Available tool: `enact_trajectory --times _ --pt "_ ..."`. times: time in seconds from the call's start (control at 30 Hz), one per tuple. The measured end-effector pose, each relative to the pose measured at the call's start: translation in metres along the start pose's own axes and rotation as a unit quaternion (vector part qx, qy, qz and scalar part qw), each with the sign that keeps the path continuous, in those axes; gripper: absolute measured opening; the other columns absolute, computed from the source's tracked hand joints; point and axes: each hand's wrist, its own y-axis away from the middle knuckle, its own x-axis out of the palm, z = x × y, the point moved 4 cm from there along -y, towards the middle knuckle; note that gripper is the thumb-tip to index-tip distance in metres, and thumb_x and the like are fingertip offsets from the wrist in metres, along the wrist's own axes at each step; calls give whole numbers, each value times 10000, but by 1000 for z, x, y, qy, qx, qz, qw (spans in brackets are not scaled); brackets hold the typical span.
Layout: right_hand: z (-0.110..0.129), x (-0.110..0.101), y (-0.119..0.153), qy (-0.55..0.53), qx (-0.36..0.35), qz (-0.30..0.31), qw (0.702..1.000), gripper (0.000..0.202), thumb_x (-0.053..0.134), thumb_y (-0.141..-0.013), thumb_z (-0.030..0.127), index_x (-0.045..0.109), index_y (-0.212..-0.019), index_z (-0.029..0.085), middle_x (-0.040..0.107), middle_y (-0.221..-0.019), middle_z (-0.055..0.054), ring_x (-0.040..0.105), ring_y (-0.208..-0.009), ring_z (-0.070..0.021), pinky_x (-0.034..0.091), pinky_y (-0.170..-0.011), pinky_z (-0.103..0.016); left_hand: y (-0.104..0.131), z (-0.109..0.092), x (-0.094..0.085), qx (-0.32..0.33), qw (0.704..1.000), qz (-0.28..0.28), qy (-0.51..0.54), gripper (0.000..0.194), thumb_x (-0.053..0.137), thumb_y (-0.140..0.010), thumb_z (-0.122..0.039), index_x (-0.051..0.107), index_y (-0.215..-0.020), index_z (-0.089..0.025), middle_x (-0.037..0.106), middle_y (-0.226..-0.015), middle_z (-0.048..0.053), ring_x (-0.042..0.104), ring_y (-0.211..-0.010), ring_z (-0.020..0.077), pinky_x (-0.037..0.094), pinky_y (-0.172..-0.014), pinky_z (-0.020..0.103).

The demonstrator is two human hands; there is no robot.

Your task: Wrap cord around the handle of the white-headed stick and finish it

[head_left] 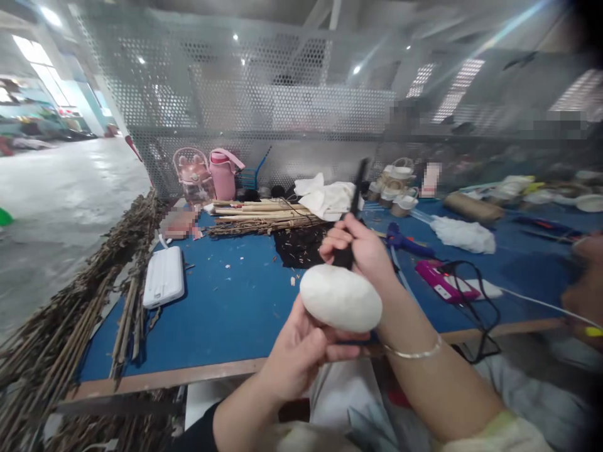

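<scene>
A smooth white oval object (342,298) rests in my left hand (301,348), whose fingers curl round its underside above the table's front edge. Just behind it, my right hand (365,248) grips a thin black tool (360,185) that points upward; its exact kind is too blurred to tell. A black cloth (299,248) with light scraps on it lies on the blue table (226,314) beyond my hands.
Dried stalks (127,251) line the left edge beside a white power bank (164,276). Wooden sticks (264,213), white cloth (330,198) and a pink bottle (221,176) stand behind. To the right are a blue glue gun (407,242), a magenta device (443,282) and a blurred hand (584,295).
</scene>
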Motion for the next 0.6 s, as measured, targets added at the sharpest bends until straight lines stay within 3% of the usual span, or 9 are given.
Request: enact_trajectory --times 0.1,0.2,0.3,0.4,0.47,0.53,0.6 --pt "-16 0 -20 18 147 -1 989 362 366 -953 314 345 -618 178 307 -414 101 330 -317 -32 368 -400 -149 2 -13 -10 116 983 -62 -124 703 744 -660 -405 405 -1254 -240 509 -1244 108 536 -1089 258 454 -893 355" --pt "-28 -2 -30 74 166 -1 983 354 336 -960 302 350 -628 179 343 -407 91 360 -323 -44 382 -405 -159 0 -27 -15 186 944 -90 -258 706 753 -660 -314 379 -1253 -236 479 -1265 106 523 -1092 242 444 -908 342" --pt "-30 -6 -20 180 133 43 974 300 347 -939 402 480 -795 175 516 -510 34 500 -411 -103 437 -441 -218 1 -40 -14 231 914 -113 -314 658 728 -684 -288 384 -1244 -243 457 -1298 99 528 -1091 230 454 -894 322" --pt "-17 -11 7 293 26 122 948 433 413 -872 542 479 -1144 213 654 -824 -41 624 -658 -159 498 -573 -258 4 -50 -14 240 910 -164 -297 603 678 -735 -319 370 -1248 -243 500 -1269 92 554 -1065 215 463 -884 309" --pt "-7 -14 27 390 -61 188 899 498 512 -835 515 457 -1243 235 634 -1043 -62 615 -882 -173 497 -738 -262 5 -53 -12 218 917 -166 -289 591 640 -766 -346 363 -1275 -235 509 -1275 97 544 -1090 222 457 -899 311" --pt "-3 -18 42 462 -105 233 849 468 520 -848 471 493 -1243 221 587 -1165 -74 562 -1028 -192 463 -854 -281 4 -55 -10 193 928 -147 -283 603 626 -773 -360 368 -1302 -227 498 -1301 99 520 -1128 237 452 -910 315" --pt "1 -21 48 491 -123 246 826 428 462 -882 464 524 -1219 208 576 -1189 -80 546 -1059 -207 456 -878 -303 2 -58 -9 174 933 -126 -289 620 639 -761 -343 380 -1311 -222 498 -1306 95 516 -1129 240 453 -909 315"
